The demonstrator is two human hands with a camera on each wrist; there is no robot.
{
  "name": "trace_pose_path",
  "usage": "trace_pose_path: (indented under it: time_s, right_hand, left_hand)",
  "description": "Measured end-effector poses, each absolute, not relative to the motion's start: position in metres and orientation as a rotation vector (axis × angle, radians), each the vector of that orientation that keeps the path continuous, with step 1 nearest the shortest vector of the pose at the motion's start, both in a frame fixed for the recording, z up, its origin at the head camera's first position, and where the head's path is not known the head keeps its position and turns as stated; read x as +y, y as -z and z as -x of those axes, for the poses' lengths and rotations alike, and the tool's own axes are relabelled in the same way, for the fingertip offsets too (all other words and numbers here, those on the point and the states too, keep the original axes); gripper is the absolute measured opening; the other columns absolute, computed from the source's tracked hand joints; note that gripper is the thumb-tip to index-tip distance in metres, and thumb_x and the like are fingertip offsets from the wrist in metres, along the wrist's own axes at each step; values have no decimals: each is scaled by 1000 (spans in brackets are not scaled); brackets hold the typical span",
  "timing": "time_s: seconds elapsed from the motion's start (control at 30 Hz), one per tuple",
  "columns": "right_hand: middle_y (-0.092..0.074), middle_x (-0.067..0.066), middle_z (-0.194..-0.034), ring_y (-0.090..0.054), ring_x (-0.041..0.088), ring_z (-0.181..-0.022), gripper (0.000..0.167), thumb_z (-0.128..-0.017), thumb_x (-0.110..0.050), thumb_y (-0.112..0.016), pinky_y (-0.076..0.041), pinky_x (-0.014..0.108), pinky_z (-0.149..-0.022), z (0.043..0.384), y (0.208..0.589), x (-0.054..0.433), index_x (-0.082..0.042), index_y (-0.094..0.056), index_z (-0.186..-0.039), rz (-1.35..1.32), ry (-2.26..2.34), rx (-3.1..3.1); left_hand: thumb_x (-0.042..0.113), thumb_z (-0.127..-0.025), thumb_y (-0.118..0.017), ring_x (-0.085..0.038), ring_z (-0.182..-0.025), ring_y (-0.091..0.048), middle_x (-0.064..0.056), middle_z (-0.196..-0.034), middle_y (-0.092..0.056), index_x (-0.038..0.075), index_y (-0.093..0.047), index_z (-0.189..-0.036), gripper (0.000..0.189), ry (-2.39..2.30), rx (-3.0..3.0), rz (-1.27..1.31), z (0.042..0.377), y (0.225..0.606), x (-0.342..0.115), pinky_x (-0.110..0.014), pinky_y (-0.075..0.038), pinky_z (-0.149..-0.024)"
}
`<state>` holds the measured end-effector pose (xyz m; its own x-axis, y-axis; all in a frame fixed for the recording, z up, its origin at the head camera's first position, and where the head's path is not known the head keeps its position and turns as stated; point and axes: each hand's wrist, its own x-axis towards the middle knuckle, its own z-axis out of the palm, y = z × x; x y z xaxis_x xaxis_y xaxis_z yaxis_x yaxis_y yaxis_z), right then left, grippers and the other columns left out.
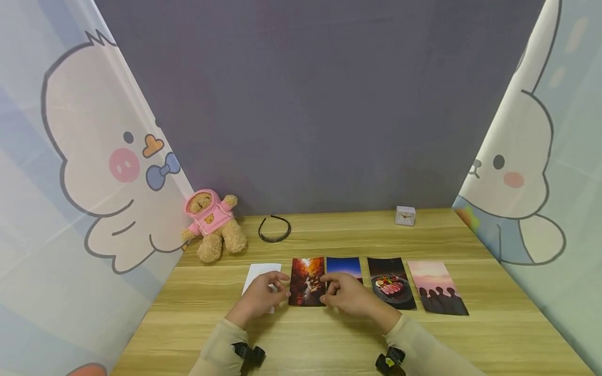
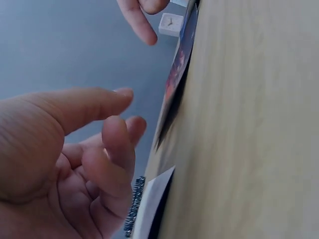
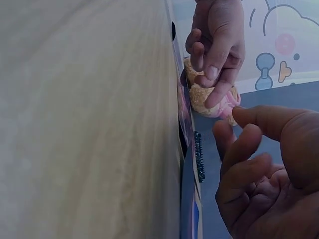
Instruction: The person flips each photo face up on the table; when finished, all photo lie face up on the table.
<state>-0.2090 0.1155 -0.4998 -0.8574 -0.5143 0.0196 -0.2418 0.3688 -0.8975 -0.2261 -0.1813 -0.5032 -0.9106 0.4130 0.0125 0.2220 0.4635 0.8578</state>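
Observation:
A row of photo cards lies across the wooden table. My left hand [image 1: 261, 295] hovers over a white card [image 1: 262, 269], its fingers loosely curved beside the left edge of an autumn stream photo [image 1: 307, 282]. Opposite it, my right hand [image 1: 349, 295] hangs over a blue dusk photo [image 1: 343, 266], hiding its lower part, with fingertips at the stream photo's right edge. In both wrist views the fingers hold nothing and stay off the cards. Farther right are a photo of a plate of food [image 1: 391, 284] and a pink-sky photo with silhouettes [image 1: 437, 287].
At the back left sits a teddy bear [image 1: 213, 222] in a pink hoodie, with a black toothed headband [image 1: 275, 239] to its right. A small white clock [image 1: 405, 215] stands at the back right. A grey panel [image 1: 310, 109] rises behind the table.

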Motion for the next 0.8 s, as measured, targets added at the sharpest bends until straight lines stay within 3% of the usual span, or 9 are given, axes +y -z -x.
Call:
trace_pose_path:
  time_s: [0.17,0.4,0.6,0.8]
  right_hand:
    - [-67,1,-89,-57,13,-55,42,-99,-15,-75,-49,28,-51,209,493,111,-1,-64,-137,722,1419,2466]
    - [-64,-7,-92,-60,12,-71,29,-97,-16,-77,-53,28,-63,210,485,96,-8,-71,-125,794,1327,2582]
    - [-67,-5,-98,-62,8,-79,32,-95,-16,-80,-54,26,-70,210,484,81,-7,-71,-124,834,1321,2593]
    - [-69,5,-110,-62,6,-85,39,-94,-22,-83,-54,26,-76,211,484,71,-7,-70,-127,847,1320,2578]
  left_hand:
    - [14,-97,-77,-19,-68,-65,-2,-95,-69,1,-66,-132,38,-1401,2632,-647,227,497,-192,-29,-53,-57]
    - [14,-95,-80,-18,-88,-68,-4,-104,-71,6,-69,-130,38,-1434,2677,-763,230,492,-219,-30,-56,-72]
    - [20,-96,-80,-35,-110,-65,-14,-122,-70,6,-68,-133,42,-1416,2667,-801,232,494,-250,-40,-57,-86]
    - [21,-95,-82,-43,-121,-60,-10,-135,-65,4,-67,-134,45,-1377,2670,-803,232,496,-275,-54,-56,-93]
